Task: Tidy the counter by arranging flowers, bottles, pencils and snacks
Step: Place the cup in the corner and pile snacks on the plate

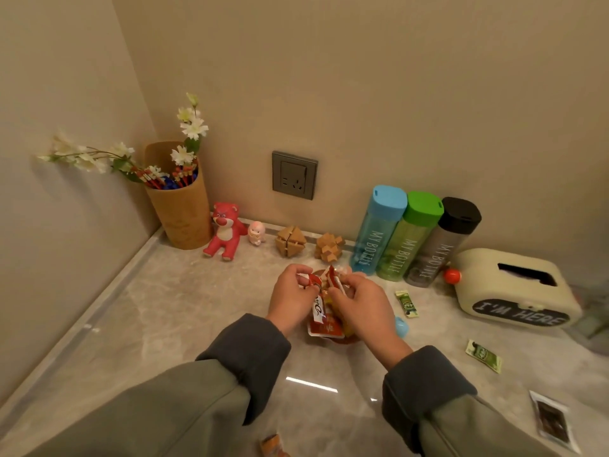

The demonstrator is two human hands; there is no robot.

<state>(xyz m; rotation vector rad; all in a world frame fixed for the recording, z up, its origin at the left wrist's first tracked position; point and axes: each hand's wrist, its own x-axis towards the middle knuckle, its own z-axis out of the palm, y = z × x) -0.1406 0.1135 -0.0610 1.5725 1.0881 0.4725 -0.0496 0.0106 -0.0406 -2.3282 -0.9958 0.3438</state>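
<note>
While flowers point(192, 127), pencils point(155, 179) and bottles point(408, 239) look sorted along the wall point(362, 94), left grip point(290, 298) and right grip point(362, 308) both pinch red snacks point(326, 328) at centre frame; loose packets point(482, 356) on the table point(197, 324), lower right, look left to gather.

My arms reach forward side by side; my left hand point(289, 298) and right hand point(362, 310) sit close together, fingers point(296, 269) curled, each pinching snack packets point(326, 328).

Light: dim, warm.
Glare: white streak on counter point(184, 311).
Shadows: soft, beside flowers point(193, 127).
Edges: bowed, blurred right.
</note>
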